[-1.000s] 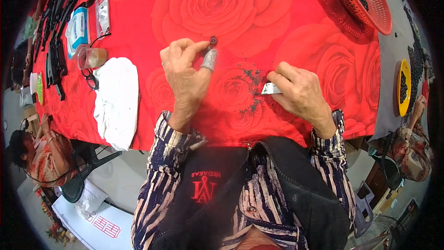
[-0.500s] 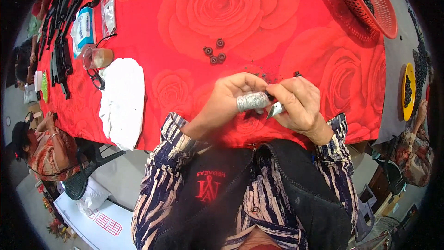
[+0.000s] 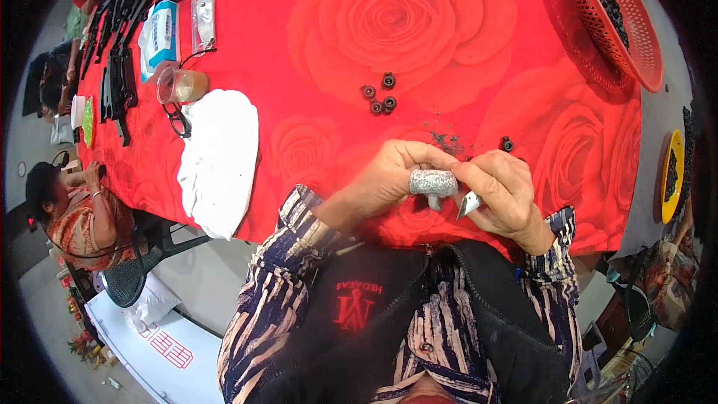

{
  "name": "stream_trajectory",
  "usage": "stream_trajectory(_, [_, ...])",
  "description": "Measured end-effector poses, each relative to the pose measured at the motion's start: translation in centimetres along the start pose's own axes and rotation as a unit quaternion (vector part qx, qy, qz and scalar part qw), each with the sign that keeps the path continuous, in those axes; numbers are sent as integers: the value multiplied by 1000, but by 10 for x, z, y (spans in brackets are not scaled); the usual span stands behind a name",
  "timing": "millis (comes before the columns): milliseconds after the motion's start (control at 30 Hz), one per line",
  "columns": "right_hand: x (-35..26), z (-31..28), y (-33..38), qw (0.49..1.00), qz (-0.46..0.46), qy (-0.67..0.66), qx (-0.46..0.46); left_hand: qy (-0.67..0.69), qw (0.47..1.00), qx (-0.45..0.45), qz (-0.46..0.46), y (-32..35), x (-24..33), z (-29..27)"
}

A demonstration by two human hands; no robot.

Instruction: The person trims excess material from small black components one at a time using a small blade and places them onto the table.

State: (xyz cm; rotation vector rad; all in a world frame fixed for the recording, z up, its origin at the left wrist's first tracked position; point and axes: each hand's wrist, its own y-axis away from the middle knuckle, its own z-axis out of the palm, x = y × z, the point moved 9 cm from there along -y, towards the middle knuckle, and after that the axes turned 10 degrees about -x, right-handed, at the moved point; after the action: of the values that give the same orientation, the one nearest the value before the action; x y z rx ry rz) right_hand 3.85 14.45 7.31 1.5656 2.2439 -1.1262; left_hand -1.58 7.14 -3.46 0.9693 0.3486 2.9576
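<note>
My left hand (image 3: 393, 173) and my right hand (image 3: 507, 193) meet over the near part of the table, fingertips pinched together. A silver-grey wrap (image 3: 434, 182) covers one digit of the left hand. Out of my right palm juts a small pointed metal blade (image 3: 469, 204), held by its hidden end. The small black part pinched by the left fingers is now mostly concealed by the fingertips. Black crumbs (image 3: 446, 141) are scattered just beyond. Several small round black parts (image 3: 388, 81) sit in a cluster farther off, and another black part (image 3: 507, 144) lies beyond my right knuckles.
A red basket (image 3: 649, 52) of black pieces stands far right; a yellow plate (image 3: 665, 202) holds more. On the left are a white cloth (image 3: 221, 164), plastic cup (image 3: 183, 85), glasses (image 3: 178, 121), tissue pack (image 3: 159, 37) and long black strips (image 3: 120, 90). A person (image 3: 82, 209) sits left.
The whole view has shifted, with table items appearing farther right. My hands stay together; the black part seen between the fingertips is now mostly hidden, and the wrapped digit has turned.
</note>
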Motion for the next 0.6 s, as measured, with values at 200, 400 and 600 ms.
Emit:
stream_trajectory(200, [13, 3, -1, 994, 56, -90, -20, -45, 999, 4, -23, 2, 2, 1])
stream_trajectory(400, [7, -1, 0, 993, 16, -113, 2, -54, 998, -6, -16, 3, 0, 3])
stream_trajectory(600, [2, -4, 1, 993, -7, -114, 21, -78, 996, -27, 31, 4, 7, 9])
